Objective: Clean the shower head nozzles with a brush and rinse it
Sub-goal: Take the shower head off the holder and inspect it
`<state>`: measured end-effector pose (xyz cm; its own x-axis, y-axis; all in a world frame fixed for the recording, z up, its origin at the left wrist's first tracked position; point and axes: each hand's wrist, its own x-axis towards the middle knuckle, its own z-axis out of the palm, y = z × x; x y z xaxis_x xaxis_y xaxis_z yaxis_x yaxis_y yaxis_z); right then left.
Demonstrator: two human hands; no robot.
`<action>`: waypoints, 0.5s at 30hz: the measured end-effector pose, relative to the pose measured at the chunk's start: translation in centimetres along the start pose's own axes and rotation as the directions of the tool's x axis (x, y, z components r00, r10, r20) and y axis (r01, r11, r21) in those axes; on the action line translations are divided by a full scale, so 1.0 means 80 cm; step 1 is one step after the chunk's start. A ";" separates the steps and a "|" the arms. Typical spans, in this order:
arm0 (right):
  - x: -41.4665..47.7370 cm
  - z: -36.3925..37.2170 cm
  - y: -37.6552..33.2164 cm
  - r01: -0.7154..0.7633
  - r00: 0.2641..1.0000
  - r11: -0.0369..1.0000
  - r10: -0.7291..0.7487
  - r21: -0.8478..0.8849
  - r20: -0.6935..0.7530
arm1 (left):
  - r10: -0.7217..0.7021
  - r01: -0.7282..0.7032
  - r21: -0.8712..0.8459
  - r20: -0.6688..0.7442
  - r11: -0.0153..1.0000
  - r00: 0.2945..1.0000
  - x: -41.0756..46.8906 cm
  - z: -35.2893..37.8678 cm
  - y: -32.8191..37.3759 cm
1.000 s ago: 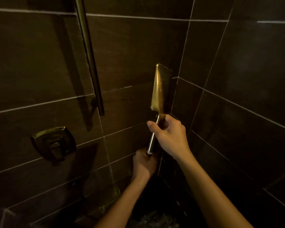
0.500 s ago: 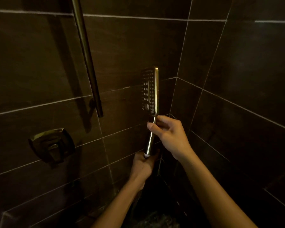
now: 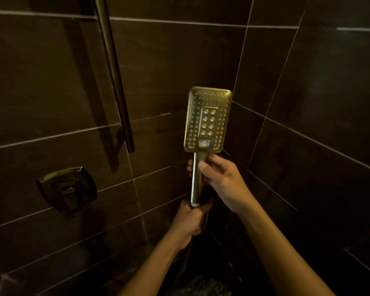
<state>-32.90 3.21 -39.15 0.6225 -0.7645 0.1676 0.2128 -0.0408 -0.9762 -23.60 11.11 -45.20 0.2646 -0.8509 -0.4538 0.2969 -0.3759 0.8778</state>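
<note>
the gold rectangular metal shower head (image 3: 207, 120) stood upright, right of the dark vertical wall bar (image 3: 115, 82), nozzle face toward the person, its long handle gripped just below the head by the right hand (image 3: 222, 180) and at its bottom end by the left hand (image 3: 188, 221).

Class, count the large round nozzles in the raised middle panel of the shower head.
8, in two columns of four on the middle panel of the shower head; none seem hidden.
</note>
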 end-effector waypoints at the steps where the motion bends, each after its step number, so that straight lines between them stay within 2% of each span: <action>1: 0.001 0.005 -0.001 0.023 0.997 0.995 -0.029 -0.096 -0.065 | 0.030 -0.029 0.017 -0.103 0.999 0.994 0.002 0.002 -0.001; 3: 0.003 0.018 -0.001 0.033 0.983 0.971 -0.073 -0.236 -0.167 | 0.167 -0.142 0.112 -0.266 0.984 0.949 0.011 0.000 -0.009; 5: 0.006 0.026 0.002 0.004 0.963 0.948 -0.090 -0.318 -0.255 | 0.287 -0.220 0.239 -0.295 0.946 0.911 0.013 -0.003 -0.009; 6: 0.008 0.028 0.003 -0.005 0.954 0.946 -0.093 -0.324 -0.284 | 0.294 -0.212 0.286 -0.286 0.935 0.912 0.013 -0.005 -0.007; 7: 0.010 0.028 0.005 -0.011 0.954 0.951 -0.084 -0.310 -0.289 | 0.268 -0.188 0.288 -0.269 0.939 0.925 0.014 -0.006 -0.006; 9: 0.011 0.026 0.005 -0.027 0.970 0.969 -0.033 -0.245 -0.240 | 0.160 -0.123 0.176 -0.220 0.977 0.962 0.017 -0.003 -0.003; 13: 0.009 0.014 0.002 -0.046 0.998 0.999 0.045 -0.023 -0.047 | 0.044 -0.034 0.077 -0.138 0.996 0.989 0.019 -0.002 -0.006; 15: 0.008 0.012 0.002 -0.063 0.998 0.998 0.062 0.032 0.026 | 0.006 -0.003 0.034 -0.092 0.999 0.996 0.016 -0.004 -0.005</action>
<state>-31.78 3.31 -39.05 0.6539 -0.7485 0.1102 0.1971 0.0279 -0.9800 -23.10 10.31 -46.17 0.3493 -0.8160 -0.4605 0.2649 -0.3854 0.8839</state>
